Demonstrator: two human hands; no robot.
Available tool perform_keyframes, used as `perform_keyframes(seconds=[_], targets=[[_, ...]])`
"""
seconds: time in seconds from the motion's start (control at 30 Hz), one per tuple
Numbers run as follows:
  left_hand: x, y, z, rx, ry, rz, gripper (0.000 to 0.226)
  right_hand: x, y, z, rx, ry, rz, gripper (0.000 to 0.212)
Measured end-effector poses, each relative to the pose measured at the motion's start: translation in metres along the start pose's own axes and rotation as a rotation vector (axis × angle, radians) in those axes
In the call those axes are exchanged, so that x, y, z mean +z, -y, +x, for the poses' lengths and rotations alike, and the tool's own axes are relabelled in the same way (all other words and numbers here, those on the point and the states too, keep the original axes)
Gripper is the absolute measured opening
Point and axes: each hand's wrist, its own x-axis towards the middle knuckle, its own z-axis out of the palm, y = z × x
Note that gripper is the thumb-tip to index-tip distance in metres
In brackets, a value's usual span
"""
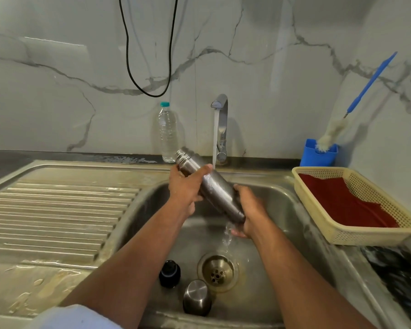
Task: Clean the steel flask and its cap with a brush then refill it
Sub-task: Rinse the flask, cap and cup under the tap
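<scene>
The steel flask lies tilted over the sink, open mouth up and to the left, under water running from the tap. My left hand grips its upper part near the neck. My right hand holds its base, and water streams off below. On the sink floor near the drain stand a black inner cap and a steel cup cap. The blue-handled bottle brush stands in a blue holder at the right.
A clear plastic water bottle stands behind the sink against the marble wall. A yellow basket with a red cloth sits on the right counter. The ribbed, wet drainboard lies to the left. A black cable hangs above.
</scene>
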Motion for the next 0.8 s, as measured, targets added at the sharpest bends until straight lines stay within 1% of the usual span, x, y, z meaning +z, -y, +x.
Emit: perform_keyframes(seconds=[0.07,0.13,0.17,0.2,0.27,0.33,0.37,0.47,0.53,0.63,0.7,0.8], targets=[[0.003,0.001,-0.002,-0.136,-0.019,-0.135,0.082,-0.002,0.002,0.001,-0.028,-0.063,0.055,0.048],[0.005,0.003,-0.004,-0.255,-0.013,-0.231,0.081,-0.002,0.002,0.001,-0.123,-0.168,0.130,0.043],[0.007,0.004,-0.006,-0.305,0.008,-0.253,0.073,-0.004,0.003,0.000,-0.175,-0.209,0.167,0.044],[0.008,0.005,-0.009,-0.356,0.038,-0.260,0.060,-0.004,0.003,0.001,-0.233,-0.247,0.184,0.048],[0.011,0.010,-0.014,-0.450,0.093,-0.279,0.041,-0.005,0.005,0.002,-0.367,-0.336,0.160,0.068],[0.015,0.017,-0.014,-0.545,0.142,-0.251,0.035,-0.004,0.009,-0.002,-0.528,-0.386,0.124,0.078],[0.016,0.019,-0.014,-0.589,0.184,-0.215,0.038,-0.002,0.010,-0.004,-0.623,-0.410,0.097,0.079],[0.019,0.023,-0.010,-0.679,0.329,-0.079,0.054,0.003,0.012,-0.012,-0.920,-0.491,-0.006,0.078],[0.018,0.023,-0.010,-0.717,0.352,0.006,0.068,0.005,0.013,-0.017,-1.059,-0.536,-0.072,0.076],[0.016,0.021,-0.016,-0.758,0.345,0.065,0.095,0.005,0.015,-0.021,-1.168,-0.556,-0.100,0.074],[0.015,0.021,-0.017,-0.771,0.360,0.081,0.100,0.006,0.014,-0.022,-1.234,-0.565,-0.117,0.071],[0.013,0.024,-0.017,-0.800,0.389,0.097,0.101,0.007,0.013,-0.026,-1.345,-0.580,-0.165,0.069]])
